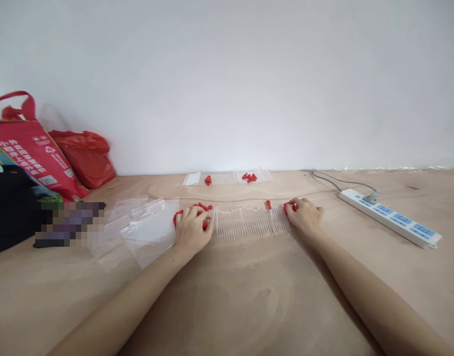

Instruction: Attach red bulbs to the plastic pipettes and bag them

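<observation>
A row of thin clear plastic strands [251, 221] lies across the wooden table [227, 296]. My left hand [192, 228] rests at the row's left end with curled fingers over a small heap of red caps [202, 206]. At the row's right end my right hand [304, 214] is curled, with red caps [289, 207] showing under its fingers. One loose red cap [268, 204] sits just behind the row. Clear zip bags [145, 227] lie left of my left hand.
Two filled clear bags with red caps [229, 177] lie near the wall. A white power strip [390, 216] with a grey cable sits at the right. Red bags [45, 153] and a black item [8, 207] stand at the far left.
</observation>
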Motion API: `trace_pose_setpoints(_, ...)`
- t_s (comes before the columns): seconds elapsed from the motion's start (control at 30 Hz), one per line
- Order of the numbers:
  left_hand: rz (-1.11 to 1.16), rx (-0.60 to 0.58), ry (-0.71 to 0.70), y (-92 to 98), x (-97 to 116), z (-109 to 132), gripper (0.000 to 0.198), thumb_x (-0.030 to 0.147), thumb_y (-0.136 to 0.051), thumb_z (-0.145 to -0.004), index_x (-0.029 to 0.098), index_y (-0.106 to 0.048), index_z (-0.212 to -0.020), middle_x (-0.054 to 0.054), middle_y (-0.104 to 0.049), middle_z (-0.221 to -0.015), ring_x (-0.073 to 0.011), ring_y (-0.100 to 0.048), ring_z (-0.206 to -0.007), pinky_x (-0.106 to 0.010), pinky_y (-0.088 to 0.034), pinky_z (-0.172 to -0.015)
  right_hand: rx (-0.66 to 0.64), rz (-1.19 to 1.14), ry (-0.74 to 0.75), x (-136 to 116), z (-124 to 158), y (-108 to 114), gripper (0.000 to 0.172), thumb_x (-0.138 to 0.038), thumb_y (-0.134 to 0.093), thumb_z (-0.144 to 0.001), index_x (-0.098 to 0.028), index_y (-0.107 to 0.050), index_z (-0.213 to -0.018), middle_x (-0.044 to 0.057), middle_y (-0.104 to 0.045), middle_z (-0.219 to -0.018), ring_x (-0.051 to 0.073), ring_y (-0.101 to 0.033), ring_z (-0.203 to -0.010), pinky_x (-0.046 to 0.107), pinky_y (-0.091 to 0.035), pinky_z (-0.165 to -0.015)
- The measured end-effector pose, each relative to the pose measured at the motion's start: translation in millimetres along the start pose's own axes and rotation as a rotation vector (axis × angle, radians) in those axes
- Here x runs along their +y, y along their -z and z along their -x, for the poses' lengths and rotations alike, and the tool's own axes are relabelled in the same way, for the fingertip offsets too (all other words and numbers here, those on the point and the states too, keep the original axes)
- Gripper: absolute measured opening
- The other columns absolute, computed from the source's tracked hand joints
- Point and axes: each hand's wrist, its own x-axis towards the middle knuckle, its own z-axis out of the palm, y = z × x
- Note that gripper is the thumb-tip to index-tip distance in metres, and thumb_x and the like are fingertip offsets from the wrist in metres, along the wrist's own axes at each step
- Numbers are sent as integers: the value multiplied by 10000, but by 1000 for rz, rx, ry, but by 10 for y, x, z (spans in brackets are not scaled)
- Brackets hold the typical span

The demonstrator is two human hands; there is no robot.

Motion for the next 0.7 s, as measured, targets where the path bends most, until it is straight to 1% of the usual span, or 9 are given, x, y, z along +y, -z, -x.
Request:
trace_pose_setpoints(0.2, -107, -125, 41, -86, 23, -238, 154, 277, -563, -659, 190, -609, -541, -97, -591, -833, -304, -465, -878, -435, -328, -711, 28, -113, -8, 2, -9, -51, 265, -294, -405, -766, -221, -642, -858, 43, -605, -816, 194, -530, -785, 382, -218, -789)
trace_pose_setpoints(0.33, -154, -225, 77, -99, 80, -302, 186, 283, -547, -650, 164, -612, -522, -139, -577, -840, -333, -459, -875, -474, -332, -714, 46, -174, 22, -5, -10, -86, 225, -284, -423, -755, -227, -617, -852, 14, -598, -814, 167, -529, -753, 373, -216, -793)
trace_pose_setpoints(0.4, -179, -257, 87, -103, 110, -303, 207, 286, -535, -662, 150, -616, -529, -158, -571, -850, -346, -458, -883, -483, -335, -716, 46, -188, 41, -12, -8, -103, 207, -280, -429, -753, -222, -602, -850, 4, -595, -803, 154, -527, -736, 368, -215, -800)
trace_pose_setpoints(0.57, -216, -265, 99, -131, 129, -286, 274, 294, -486, -720, 125, -617, -549, -184, -570, -851, -361, -468, -884, -479, -350, -711, 42, -192, 54, -22, 1, -140, 215, -296, -413, -765, -209, -606, -810, 31, -585, -862, 172, -522, -795, 371, -219, -810)
trace_pose_setpoints(0.7, -170, -228, 122, -58, 108, -342, 270, 298, -476, -746, 136, -597, -567, -173, -574, -860, -365, -466, -892, -473, -361, -700, 82, -259, 44, -44, 0, -134, 242, -328, -389, -785, -181, -581, -798, 61, -577, -886, 199, -512, -864, 373, -234, -817)
